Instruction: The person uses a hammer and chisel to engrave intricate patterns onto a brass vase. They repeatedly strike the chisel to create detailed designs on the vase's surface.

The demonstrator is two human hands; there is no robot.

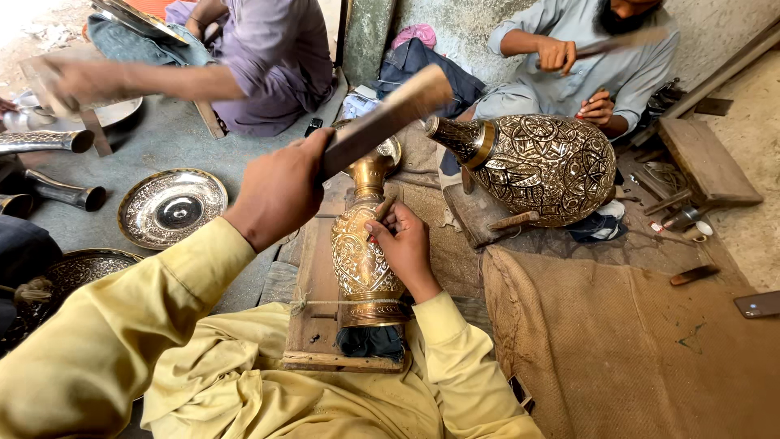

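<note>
Vase [361,260], brass with fine engraved patterns, lies on a wooden board [313,280] in the person's lap, tied down with string; its base end is hidden by dark cloth. The right hand [404,242] rests on the vase, closed around a small chisel [384,207], whose tip is hard to make out. The left hand [279,191] grips a wooden mallet [382,122], blurred.
</note>
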